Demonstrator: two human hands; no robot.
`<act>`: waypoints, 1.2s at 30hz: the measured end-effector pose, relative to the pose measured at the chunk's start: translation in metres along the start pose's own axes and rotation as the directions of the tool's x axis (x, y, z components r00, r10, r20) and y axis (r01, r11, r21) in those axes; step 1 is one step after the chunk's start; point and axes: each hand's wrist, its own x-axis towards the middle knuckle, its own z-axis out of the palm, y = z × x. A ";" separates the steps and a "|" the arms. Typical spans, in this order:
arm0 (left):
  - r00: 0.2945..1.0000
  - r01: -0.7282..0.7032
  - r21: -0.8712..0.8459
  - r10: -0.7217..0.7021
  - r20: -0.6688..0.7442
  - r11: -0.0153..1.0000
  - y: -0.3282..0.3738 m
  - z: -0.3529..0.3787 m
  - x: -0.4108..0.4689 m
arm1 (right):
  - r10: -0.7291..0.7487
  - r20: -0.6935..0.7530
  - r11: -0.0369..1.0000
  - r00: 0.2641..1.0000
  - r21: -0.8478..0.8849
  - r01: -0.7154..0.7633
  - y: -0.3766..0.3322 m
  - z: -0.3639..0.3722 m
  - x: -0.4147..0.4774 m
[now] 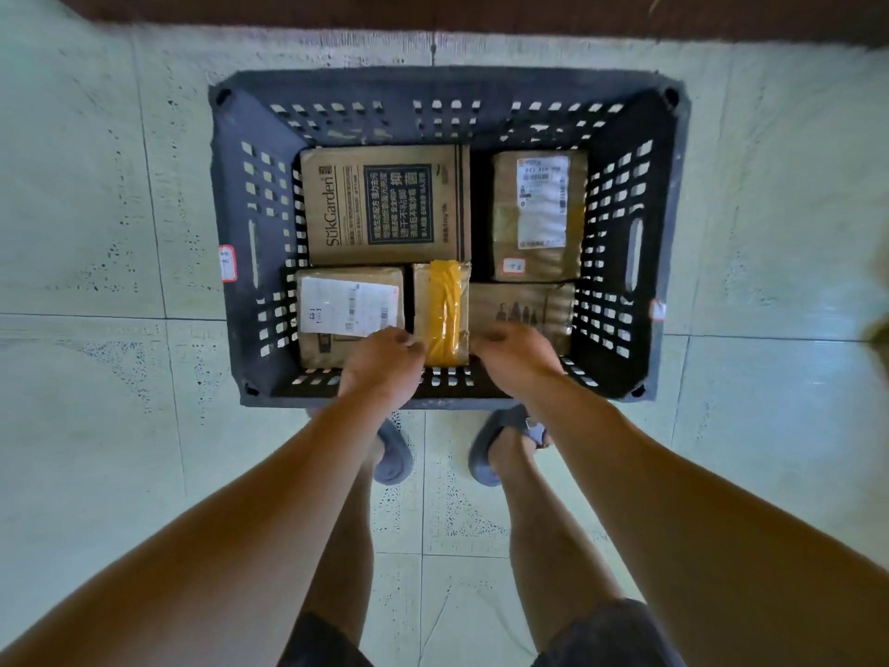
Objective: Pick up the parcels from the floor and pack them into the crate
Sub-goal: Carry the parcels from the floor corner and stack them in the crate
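A dark grey slotted crate (235,195) stands on the floor in front of me with several cardboard parcels inside. A narrow parcel with yellow tape (441,305) stands in the near row, between a parcel with a white label (346,305) and a brown printed parcel (524,303). My left hand (382,365) grips the yellow-taped parcel's near left edge. Its near right edge is held by my right hand (517,358). A large printed box (385,204) and a taped parcel with a label (539,214) fill the far row.
Pale tiled floor (96,377) surrounds the crate. A dark wall base (433,12) runs along the far side. My feet in grey slippers (486,450) stand just behind the crate's near rim.
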 end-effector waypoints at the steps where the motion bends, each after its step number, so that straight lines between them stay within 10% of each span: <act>1: 1.000 -0.001 -0.079 0.000 -0.002 0.997 0.005 -0.004 -0.015 | -0.010 0.007 0.999 1.000 0.042 0.010 -0.003 -0.010 -0.016; 22: 0.911 -0.378 -0.384 0.412 0.007 0.842 0.145 -0.104 -0.384 | 0.009 -0.368 0.836 0.930 0.514 0.195 0.021 -0.171 -0.420; 36: 0.699 -0.642 -0.162 0.659 0.277 0.749 0.287 0.082 -0.564 | 0.203 -0.612 0.516 0.764 0.730 0.448 0.230 -0.265 -0.572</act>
